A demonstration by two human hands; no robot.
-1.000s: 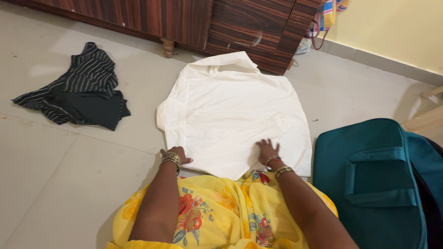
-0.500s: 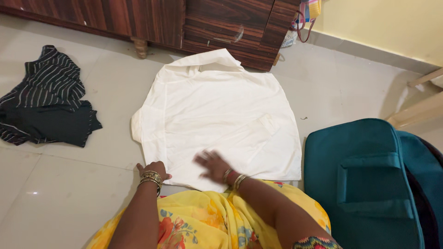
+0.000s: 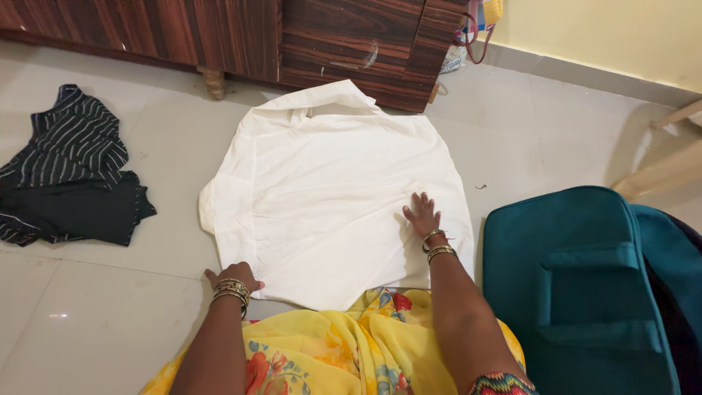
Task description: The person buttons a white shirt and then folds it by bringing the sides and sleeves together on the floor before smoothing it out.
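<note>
A white shirt (image 3: 329,183) lies spread flat on the tiled floor, collar toward the wooden cabinet, sleeves folded in over it. My left hand (image 3: 234,276) rests at the shirt's near left corner, fingers on the hem. My right hand (image 3: 422,216) lies flat on the right part of the shirt, fingers spread, pressing the folded sleeve. Both wrists wear gold bangles. Yellow flowered cloth (image 3: 336,351) covers my lap just below the shirt.
A black striped garment (image 3: 69,179) lies crumpled on the floor at the left. A teal bag (image 3: 578,292) sits at the right, close to the shirt's edge. A dark wooden cabinet (image 3: 241,36) stands behind, and a pale wooden frame (image 3: 669,164) at far right.
My right hand swept from the shirt's near middle out to its right side. The left hand stayed at the near left corner. The view shifted slightly.
</note>
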